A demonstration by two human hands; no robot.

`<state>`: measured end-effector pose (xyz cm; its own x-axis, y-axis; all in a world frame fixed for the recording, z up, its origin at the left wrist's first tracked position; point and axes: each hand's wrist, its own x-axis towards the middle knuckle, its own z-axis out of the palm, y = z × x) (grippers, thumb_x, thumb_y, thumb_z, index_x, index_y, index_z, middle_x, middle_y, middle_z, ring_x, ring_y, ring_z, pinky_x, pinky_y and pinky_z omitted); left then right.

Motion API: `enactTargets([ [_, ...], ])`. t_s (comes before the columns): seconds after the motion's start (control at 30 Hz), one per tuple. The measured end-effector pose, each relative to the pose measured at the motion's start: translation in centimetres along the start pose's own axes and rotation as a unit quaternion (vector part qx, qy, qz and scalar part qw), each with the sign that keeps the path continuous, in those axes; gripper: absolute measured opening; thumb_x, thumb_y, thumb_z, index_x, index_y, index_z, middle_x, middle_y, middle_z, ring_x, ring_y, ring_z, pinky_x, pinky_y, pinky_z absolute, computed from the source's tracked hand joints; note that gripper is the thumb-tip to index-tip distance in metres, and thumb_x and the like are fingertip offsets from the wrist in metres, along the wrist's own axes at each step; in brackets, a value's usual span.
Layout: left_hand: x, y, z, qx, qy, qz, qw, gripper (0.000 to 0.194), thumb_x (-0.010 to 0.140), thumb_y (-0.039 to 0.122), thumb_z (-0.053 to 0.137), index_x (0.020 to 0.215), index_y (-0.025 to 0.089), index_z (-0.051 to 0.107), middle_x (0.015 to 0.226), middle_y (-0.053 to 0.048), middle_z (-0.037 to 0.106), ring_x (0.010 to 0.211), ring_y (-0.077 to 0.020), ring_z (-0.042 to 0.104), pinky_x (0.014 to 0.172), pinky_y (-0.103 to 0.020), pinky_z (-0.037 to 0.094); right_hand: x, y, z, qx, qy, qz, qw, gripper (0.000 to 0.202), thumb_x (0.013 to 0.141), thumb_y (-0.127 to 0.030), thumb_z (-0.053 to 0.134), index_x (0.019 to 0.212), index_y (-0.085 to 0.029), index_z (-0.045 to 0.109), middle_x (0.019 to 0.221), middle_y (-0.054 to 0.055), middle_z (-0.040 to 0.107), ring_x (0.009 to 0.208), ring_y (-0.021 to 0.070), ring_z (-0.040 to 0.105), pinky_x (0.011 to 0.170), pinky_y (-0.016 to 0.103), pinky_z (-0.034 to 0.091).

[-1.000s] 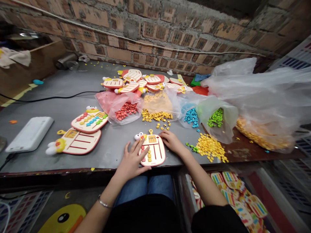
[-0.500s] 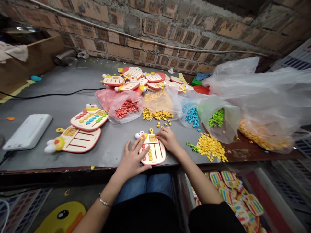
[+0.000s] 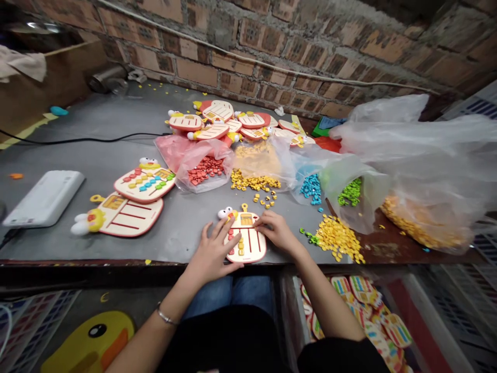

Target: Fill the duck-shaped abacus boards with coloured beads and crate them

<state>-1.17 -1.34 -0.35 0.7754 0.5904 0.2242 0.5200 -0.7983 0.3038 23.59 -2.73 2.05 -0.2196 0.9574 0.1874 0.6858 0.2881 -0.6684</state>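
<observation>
A cream board with a red edge and a chick's head (image 3: 248, 241) lies flat at the table's front edge, with red and yellow beads in its two left slots and two bare slots on the right. My left hand (image 3: 213, 254) rests with fingers spread over the board's left side. My right hand (image 3: 276, 230) is at the board's upper right, thumb and fingertips pinched together over the top of a slot; what they hold, if anything, is too small to make out. Beyond them lie bags of red beads (image 3: 205, 170), yellow beads (image 3: 254, 181), blue beads (image 3: 310, 187) and green beads (image 3: 350, 191).
Two boards (image 3: 134, 215) overlap at the left, beside a white power bank (image 3: 46, 199). More boards (image 3: 212, 132) are piled at the back. A heap of loose yellow pieces (image 3: 338, 238) lies right of my right hand. Below the table stands a bin of printed boards (image 3: 361, 295).
My right hand has shifted slightly and its fingertips sit a little lower on the board. My left hand stays spread on the board. The camera view has tilted slightly.
</observation>
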Motion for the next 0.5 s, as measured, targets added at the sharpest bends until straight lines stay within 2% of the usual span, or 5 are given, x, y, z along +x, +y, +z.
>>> enactTargets([
  [0.1, 0.0, -0.1, 0.0, -0.006, 0.003, 0.000, 1.000, 0.058, 0.079, 0.056, 0.062, 0.127, 0.024, 0.057, 0.157, -0.016, 0.021, 0.142, -0.0367, 0.020, 0.109, -0.059, 0.020, -0.1, 0.0, -0.2, 0.025, 0.005, 0.004, 1.000, 0.012, 0.088, -0.017, 0.059, 0.094, -0.020, 0.069, 0.085, 0.005, 0.067, 0.082, 0.0185, 0.060, 0.075, 0.032, 0.046],
  [0.23, -0.1, -0.1, 0.0, -0.020, 0.006, 0.005, 1.000, 0.058, 0.078, 0.055, 0.063, 0.126, 0.023, 0.057, 0.156, -0.015, 0.022, 0.142, -0.0371, 0.019, 0.111, -0.058, 0.021, 0.3, 0.4, 0.0, 0.078, -0.039, 0.008, 0.996, 0.016, 0.087, -0.018, 0.059, 0.100, -0.020, 0.069, 0.094, 0.006, 0.071, 0.084, 0.0178, 0.063, 0.077, 0.031, 0.048],
  [0.3, -0.1, -0.1, 0.0, -0.029, 0.001, 0.008, 1.000, 0.058, 0.080, 0.054, 0.062, 0.129, 0.023, 0.055, 0.157, -0.015, 0.019, 0.143, -0.0362, 0.017, 0.110, -0.055, 0.025, 0.7, 0.3, 0.7, 0.100, -0.034, 0.016, 0.994, 0.017, 0.086, -0.019, 0.062, 0.101, -0.020, 0.069, 0.096, 0.006, 0.072, 0.083, 0.0176, 0.065, 0.075, 0.031, 0.050],
  [0.43, -0.2, -0.1, -0.1, -0.045, -0.014, 0.005, 0.999, 0.064, 0.081, 0.048, 0.062, 0.136, 0.020, 0.047, 0.158, -0.013, 0.015, 0.144, -0.0350, 0.013, 0.109, -0.050, 0.033, 1.3, -0.8, 3.0, 0.104, 0.024, -0.005, 0.994, 0.016, 0.083, -0.019, 0.066, 0.098, -0.020, 0.070, 0.095, 0.006, 0.073, 0.086, 0.0182, 0.066, 0.082, 0.033, 0.050],
  [0.5, -0.2, -0.1, -0.1, -0.053, -0.012, 0.001, 0.999, 0.070, 0.080, 0.047, 0.063, 0.140, 0.017, 0.041, 0.158, -0.013, 0.016, 0.144, -0.0342, 0.013, 0.110, -0.049, 0.033, 1.3, -1.3, 3.5, 0.123, 0.001, -0.020, 0.992, 0.014, 0.083, -0.021, 0.066, 0.097, -0.020, 0.071, 0.092, 0.005, 0.074, 0.087, 0.0180, 0.067, 0.083, 0.033, 0.050],
])
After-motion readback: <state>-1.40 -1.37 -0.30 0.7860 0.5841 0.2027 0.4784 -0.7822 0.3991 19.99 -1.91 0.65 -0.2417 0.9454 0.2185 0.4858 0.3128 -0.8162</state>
